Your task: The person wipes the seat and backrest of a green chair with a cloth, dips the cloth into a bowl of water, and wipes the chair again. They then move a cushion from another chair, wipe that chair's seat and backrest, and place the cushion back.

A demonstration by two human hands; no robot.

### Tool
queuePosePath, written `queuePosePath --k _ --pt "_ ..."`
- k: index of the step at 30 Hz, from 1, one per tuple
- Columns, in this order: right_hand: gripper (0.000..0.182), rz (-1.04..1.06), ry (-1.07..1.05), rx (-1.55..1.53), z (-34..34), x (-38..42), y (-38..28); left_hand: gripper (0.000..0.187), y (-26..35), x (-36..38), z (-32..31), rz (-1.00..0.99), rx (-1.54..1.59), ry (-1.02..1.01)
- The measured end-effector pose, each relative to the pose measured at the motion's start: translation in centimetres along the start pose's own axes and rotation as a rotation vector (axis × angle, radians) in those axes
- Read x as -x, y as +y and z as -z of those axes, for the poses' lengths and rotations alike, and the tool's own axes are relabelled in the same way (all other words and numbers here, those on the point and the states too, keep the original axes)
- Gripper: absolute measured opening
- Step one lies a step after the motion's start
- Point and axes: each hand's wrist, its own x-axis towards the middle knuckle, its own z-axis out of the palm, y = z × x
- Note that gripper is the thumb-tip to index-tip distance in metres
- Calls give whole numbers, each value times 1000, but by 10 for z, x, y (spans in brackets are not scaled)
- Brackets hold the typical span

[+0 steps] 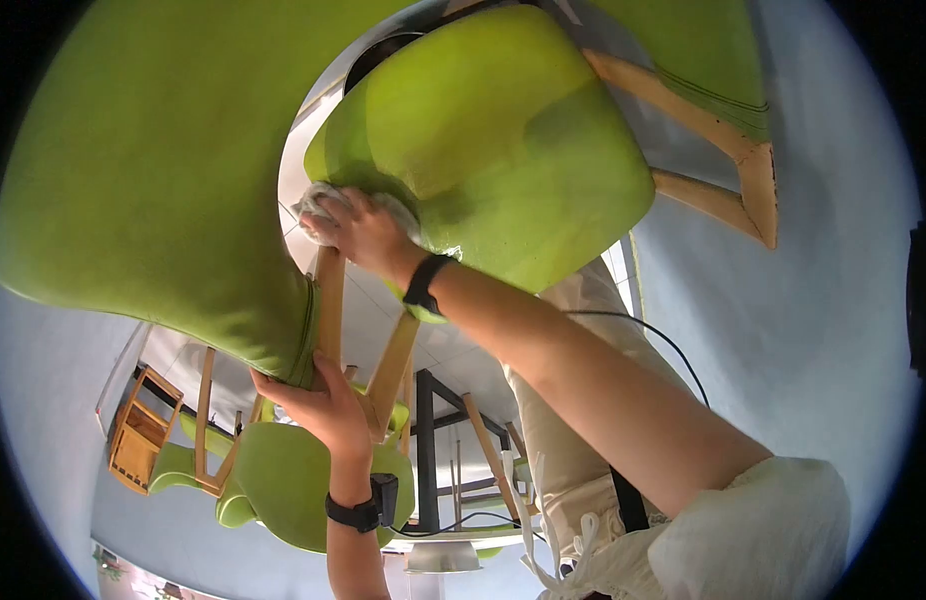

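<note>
A chair has a shiny green seat [523, 150], a large green padded backrest [173, 170] and light wooden frame bars [330, 300]. My right hand [368, 232] is closed on a crumpled whitish cloth [318, 205], pressed against the seat's edge near the backrest. Wet-looking glints show on the seat beside it. Lower down, my left hand [318, 405] grips the bottom corner of the backrest where it meets the wooden frame; part of its fingers is hidden behind it. Black bands circle both wrists.
More green chairs [278, 480] with wooden legs stand beyond my left hand. A wooden cabinet [143, 435] is at the lower left, near a black metal frame [426, 450]. Another green chair part [698, 60] with a wooden frame is at the upper right. A thin black cable [673, 345] curves past my right arm.
</note>
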Motion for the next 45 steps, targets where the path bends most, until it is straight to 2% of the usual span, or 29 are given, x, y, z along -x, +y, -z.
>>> queuePosePath --k 3,4,5,7,8,12,15,17,19,20,21,23,26,29,30,33,39,45 --pt "50 -214 -221 19 35 30 -14 63 0 0 -2 -25 -75 27" --pt "50 -175 -209 36 40 49 -16 63 0 0 -2 -16 -74 25" --pt "51 -135 -198 53 42 71 -16 63 0 1 -1 -6 -71 24" --pt "51 135 -155 150 47 131 -16 63 0 2 -3 5 -71 29" --pt "50 153 -165 79 42 159 -17 62 0 2 -3 6 -77 31" --pt "49 286 -348 -35 58 165 1 62 -5 1 -1 13 -63 15" --pt "52 590 -459 -82 67 145 47 61 -3 1 -3 -42 -73 34" --pt "58 658 -325 -77 79 122 94 60 -10 0 -6 -8 78 42" --pt "69 481 -379 -19 111 74 144 58 -7 2 -3 37 96 28" --pt "78 478 -399 -13 115 52 175 58 0 2 -3 59 50 24" --pt "80 451 -354 285 139 20 185 57 5 2 -2 81 5 22" --pt "82 346 -164 289 149 -16 232 57 3 2 0 34 -25 30" --pt "83 144 -60 352 165 -47 260 58 -2 2 -4 3 -51 45" --pt "72 28 87 278 169 -29 266 59 -4 2 -5 0 -47 37" --pt "73 -35 106 293 169 -12 267 60 -4 1 -4 -1 -42 33" --pt "78 -51 76 180 188 46 256 62 -12 1 -3 -56 -79 16" --pt "75 -357 -22 141 227 169 216 58 -5 2 -1 27 -42 -13" --pt "70 -579 -15 155 220 213 179 58 -13 1 0 -47 -50 -20"
